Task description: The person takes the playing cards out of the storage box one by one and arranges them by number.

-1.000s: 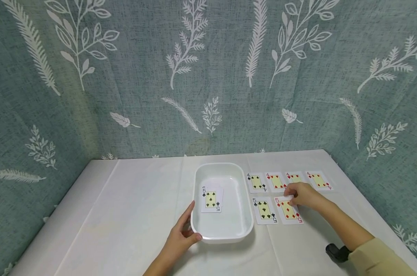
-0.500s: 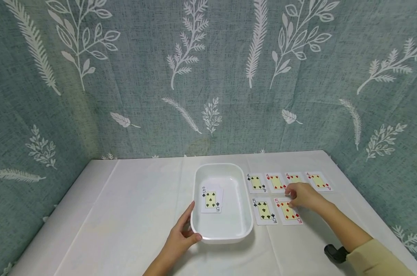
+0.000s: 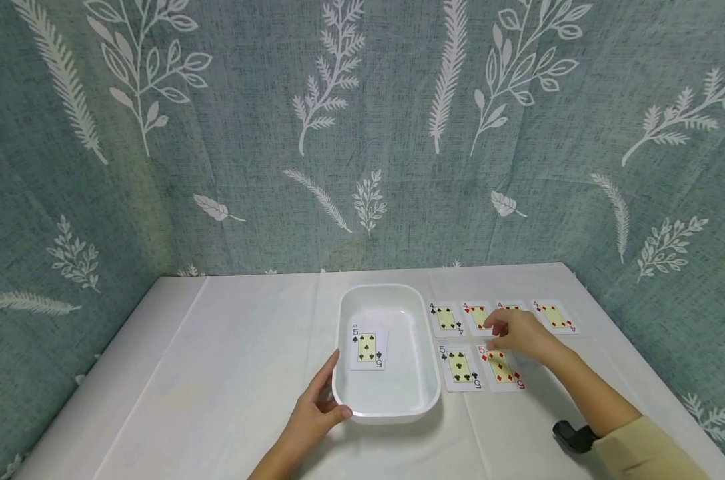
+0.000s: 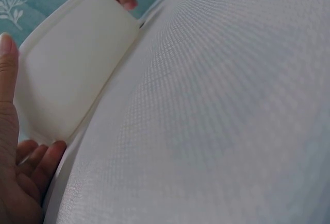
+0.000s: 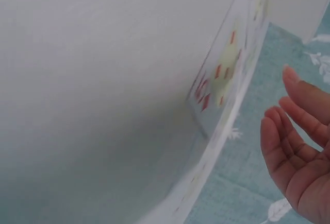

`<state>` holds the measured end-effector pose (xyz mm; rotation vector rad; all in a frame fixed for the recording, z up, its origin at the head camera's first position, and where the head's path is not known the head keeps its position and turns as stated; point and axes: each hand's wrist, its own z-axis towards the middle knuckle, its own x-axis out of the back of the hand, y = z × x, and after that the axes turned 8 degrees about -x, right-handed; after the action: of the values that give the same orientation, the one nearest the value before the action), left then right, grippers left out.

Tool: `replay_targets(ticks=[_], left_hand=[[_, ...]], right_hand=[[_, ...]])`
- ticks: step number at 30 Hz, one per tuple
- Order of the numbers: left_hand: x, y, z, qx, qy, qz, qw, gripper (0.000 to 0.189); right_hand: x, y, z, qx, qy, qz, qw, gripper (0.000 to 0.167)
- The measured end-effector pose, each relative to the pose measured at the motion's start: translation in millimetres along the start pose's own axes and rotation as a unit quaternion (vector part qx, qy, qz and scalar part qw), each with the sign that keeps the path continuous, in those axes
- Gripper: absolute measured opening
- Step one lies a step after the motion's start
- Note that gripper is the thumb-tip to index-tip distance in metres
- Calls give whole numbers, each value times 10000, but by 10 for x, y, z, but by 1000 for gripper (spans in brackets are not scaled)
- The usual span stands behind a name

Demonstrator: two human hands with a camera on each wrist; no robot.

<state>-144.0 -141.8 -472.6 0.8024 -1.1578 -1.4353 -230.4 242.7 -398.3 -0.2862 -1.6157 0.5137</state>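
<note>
My left hand (image 3: 316,405) holds the near left corner of a white plastic tray (image 3: 386,419), thumb at the front rim and fingers along the left side. In the left wrist view its fingers curl against the wall of the tray (image 4: 77,54). A five of spades (image 3: 367,352) lies in the tray, overlapping another card. My right hand (image 3: 527,337) hovers just above the five of diamonds (image 3: 502,375), fingers bent loosely. The right wrist view shows nothing between the fingers and thumb of the right hand (image 5: 301,152), apart from the card (image 5: 219,80).
A five of clubs (image 3: 460,368) lies right of the tray. Behind run a four of spades (image 3: 445,319), a red four (image 3: 478,317), another red four (image 3: 511,307) partly hidden by the hand, and a four of diamonds (image 3: 554,316). Patterned green cloth (image 3: 266,200) walls off the white table (image 3: 218,373).
My right hand has let go of the five of diamonds and shifted slightly left and up, uncovering more of that card. The left hand and the tray stay put.
</note>
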Motion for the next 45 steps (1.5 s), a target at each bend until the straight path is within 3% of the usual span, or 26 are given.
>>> replay_targets(ticks=[12,29,37,45], left_hand=[[0,1,6,110,9,70,9999,90],[2,14,-1,72,0,106,9999,89],[4,20,-8,55,19,167,9998,89],[8,19,-6,78,-43,77,9999,88]], right_hand=[[-5,-292,67,112,117,293,9994,34],[-51,-683,182,676,167,780,9945,36],[-168,-873,230,887,46,1024,9908,40],[-351,-1026,265,1235,382,1073,9858,45]])
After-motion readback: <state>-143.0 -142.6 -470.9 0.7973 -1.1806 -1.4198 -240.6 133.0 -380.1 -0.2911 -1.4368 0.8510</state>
